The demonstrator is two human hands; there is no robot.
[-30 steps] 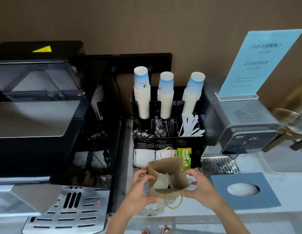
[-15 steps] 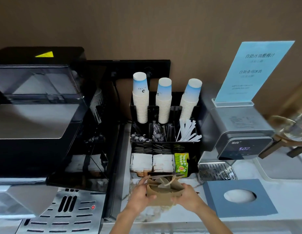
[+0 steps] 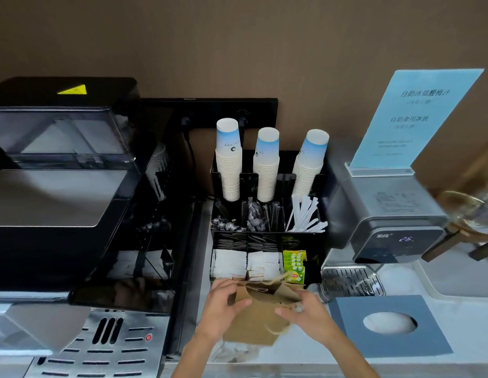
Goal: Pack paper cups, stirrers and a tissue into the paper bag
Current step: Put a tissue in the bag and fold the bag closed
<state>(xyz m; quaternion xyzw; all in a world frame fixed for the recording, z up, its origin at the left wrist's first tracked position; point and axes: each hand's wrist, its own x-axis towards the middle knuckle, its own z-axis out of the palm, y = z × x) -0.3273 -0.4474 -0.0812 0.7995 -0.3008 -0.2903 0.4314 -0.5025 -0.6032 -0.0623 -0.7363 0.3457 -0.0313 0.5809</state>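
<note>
A brown paper bag stands on the counter in front of the black organiser, its top folded inward. My left hand grips the bag's left side and my right hand presses on its right top edge. What is inside the bag is hidden. Three stacks of blue-and-white paper cups stand upside down in the organiser. White stirrers fan out of its right compartment. A grey-blue tissue box with a round opening lies to the right of the bag.
A black coffee machine with a metal drip tray fills the left. The black organiser also holds white sachets and green tea packets. A grey dispenser with a blue sign stands at the right, a glass jar beyond it.
The bag went from tilted open toward me, with a white cup visible inside, to standing with its top pressed shut. Both hands moved onto its upper edges.
</note>
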